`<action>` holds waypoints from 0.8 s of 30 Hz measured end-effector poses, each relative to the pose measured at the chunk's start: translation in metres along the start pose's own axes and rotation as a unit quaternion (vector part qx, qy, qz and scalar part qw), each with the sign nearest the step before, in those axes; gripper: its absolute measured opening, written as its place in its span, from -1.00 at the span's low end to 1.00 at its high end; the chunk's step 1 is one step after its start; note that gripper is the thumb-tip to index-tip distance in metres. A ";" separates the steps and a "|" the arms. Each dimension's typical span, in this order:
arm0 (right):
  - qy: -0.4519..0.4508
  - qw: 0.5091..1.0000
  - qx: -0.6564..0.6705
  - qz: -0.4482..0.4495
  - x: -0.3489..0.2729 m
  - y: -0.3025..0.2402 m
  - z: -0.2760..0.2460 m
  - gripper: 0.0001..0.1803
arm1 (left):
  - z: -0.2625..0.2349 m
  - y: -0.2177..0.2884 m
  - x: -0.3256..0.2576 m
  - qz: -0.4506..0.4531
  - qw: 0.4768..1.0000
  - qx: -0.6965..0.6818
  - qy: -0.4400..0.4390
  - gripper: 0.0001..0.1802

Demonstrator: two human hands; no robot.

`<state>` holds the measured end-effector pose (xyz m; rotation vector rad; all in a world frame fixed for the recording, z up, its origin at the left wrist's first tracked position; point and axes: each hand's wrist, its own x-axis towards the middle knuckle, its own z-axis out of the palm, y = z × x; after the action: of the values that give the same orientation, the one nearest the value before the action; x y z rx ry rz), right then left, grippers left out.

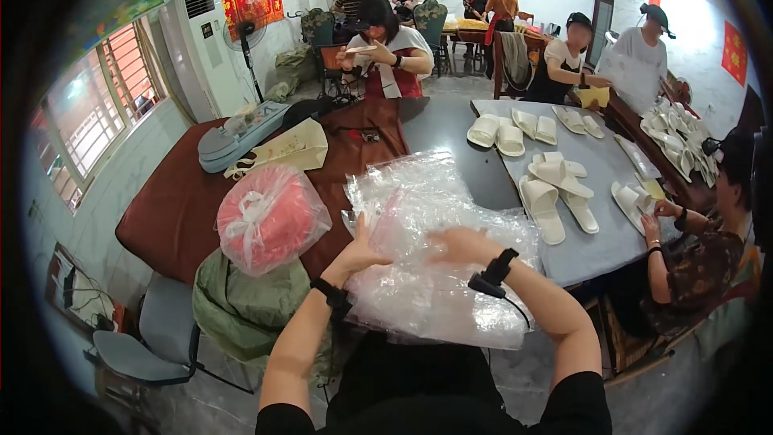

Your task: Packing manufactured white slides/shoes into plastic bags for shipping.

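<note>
A spread of clear plastic bags (475, 290) lies layered in front of me, hanging over the near table edge. My left hand (362, 253) is at the left side of these bags, its thumb raised apart from the fingers, which point right over the plastic. Over the middle of the spread is my right hand (460, 246), its fingers smeared by motion, so whether it grips a sheet is unclear. Each wrist wears a black band. Just left of my left hand sits a tied clear bag with pink contents (270, 219).
Pale slippers (543, 205) stand in pairs on the grey table (584, 258) to the right. A co-worker's hands (656, 217) handle one there. A brown cloth (173, 217), blue-grey machine (241, 138), green sack (245, 306) and grey chair (153, 346) are left.
</note>
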<state>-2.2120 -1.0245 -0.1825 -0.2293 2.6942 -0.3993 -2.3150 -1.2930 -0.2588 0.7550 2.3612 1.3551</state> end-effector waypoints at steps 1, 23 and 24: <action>0.080 0.996 0.023 0.027 0.010 0.000 -0.017 -0.11 | -0.001 -0.001 -0.004 -0.003 1.000 0.001 0.002 0.70; 0.107 0.980 0.144 -0.089 0.133 -0.005 0.033 -0.07 | 0.014 -0.017 -0.061 -0.132 0.930 -0.330 0.090 0.40; 0.101 0.979 0.151 -0.095 0.133 -0.003 0.035 -0.07 | 0.017 -0.018 -0.062 -0.119 0.925 -0.352 0.080 0.36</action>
<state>-2.3172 -1.0642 -0.2612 -0.3744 2.7671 -0.9277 -2.2608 -1.3250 -0.2818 0.1450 1.7625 2.0124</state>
